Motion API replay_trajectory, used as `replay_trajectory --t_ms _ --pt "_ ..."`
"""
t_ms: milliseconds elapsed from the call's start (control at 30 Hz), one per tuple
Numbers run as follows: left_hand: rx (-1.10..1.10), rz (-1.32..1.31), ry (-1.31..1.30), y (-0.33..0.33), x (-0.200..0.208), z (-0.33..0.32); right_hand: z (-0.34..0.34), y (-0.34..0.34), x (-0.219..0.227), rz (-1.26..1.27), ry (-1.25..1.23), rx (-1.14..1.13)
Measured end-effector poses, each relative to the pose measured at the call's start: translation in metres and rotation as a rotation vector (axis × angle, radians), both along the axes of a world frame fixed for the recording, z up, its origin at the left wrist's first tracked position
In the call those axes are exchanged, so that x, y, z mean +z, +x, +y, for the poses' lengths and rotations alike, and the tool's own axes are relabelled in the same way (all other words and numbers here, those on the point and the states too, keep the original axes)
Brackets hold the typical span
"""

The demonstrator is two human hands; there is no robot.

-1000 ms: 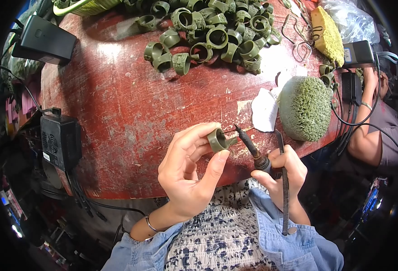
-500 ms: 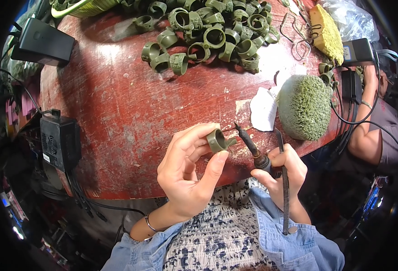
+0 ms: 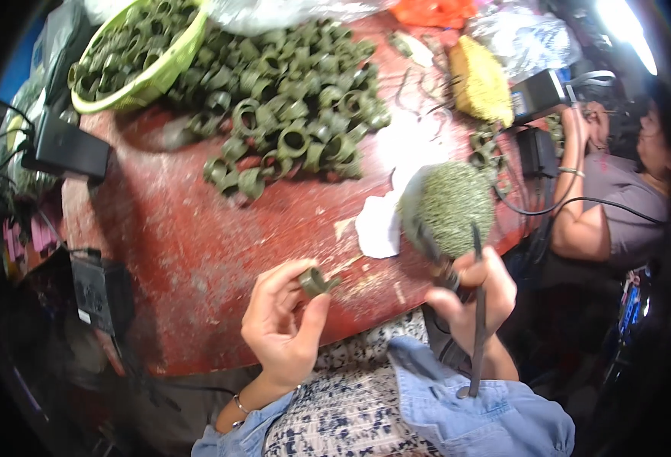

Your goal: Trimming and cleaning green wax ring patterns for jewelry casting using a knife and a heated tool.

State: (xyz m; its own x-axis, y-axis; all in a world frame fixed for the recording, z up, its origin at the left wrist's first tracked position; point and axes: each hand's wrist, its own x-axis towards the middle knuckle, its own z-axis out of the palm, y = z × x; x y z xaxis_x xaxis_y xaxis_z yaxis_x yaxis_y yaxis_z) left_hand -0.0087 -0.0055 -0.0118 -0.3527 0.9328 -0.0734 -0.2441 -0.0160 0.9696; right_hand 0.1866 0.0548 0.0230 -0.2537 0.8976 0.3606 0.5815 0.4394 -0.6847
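My left hand [image 3: 280,331] pinches a small olive-green ring [image 3: 313,282] between thumb and fingertips, above the near part of the red table. The ring has a little stub on its right side. In my right hand [image 3: 481,301] is a pen-like tool resembling a soldering iron [image 3: 437,259], blurred by motion, its dark tip in front of a round green rough-faced block [image 3: 461,206]. A long thin dark strip [image 3: 479,335] also runs through that hand, standing nearly upright. Beside the block lies a torn piece of white paper [image 3: 379,228].
A heap of green rings [image 3: 293,103] covers the far table [image 3: 175,251]; a yellow-green basket [image 3: 139,99] holds more. A yellow sponge [image 3: 478,80], bent wires [image 3: 419,95], black boxes [image 3: 69,148] and cables lie around. Another person [image 3: 617,190] sits at the right.
The view has shifted, showing more of the far table and basket. My right hand's pen-like tool has moved away from the ring toward the green block. The left hand still holds the ring.
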Motion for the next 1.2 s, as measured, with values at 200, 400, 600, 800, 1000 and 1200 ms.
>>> replay_trajectory --t_ms 200,400,600,800,1000,1200 --pt "-0.062 -0.058 -0.048 -0.009 0.004 0.002 0.085 0.033 0.004 -0.171 0.073 -0.411" --pt "-0.098 -0.207 -0.081 -0.007 0.017 0.010 0.124 0.033 -0.004 -0.260 0.157 -0.316" --pt "-0.156 -0.499 -0.147 -0.007 0.029 0.018 0.132 0.034 -0.007 -0.284 0.105 -0.269" --pt "-0.177 -0.527 -0.138 -0.006 0.041 0.034 0.126 -0.005 0.022 -0.211 0.207 -0.164" --pt "-0.181 -0.453 -0.145 -0.005 0.055 0.043 0.133 -0.067 0.014 -0.431 -0.006 0.165" --pt "-0.095 -0.320 -0.154 -0.026 0.059 0.048 0.101 -0.081 0.024 -0.198 -0.104 0.419"
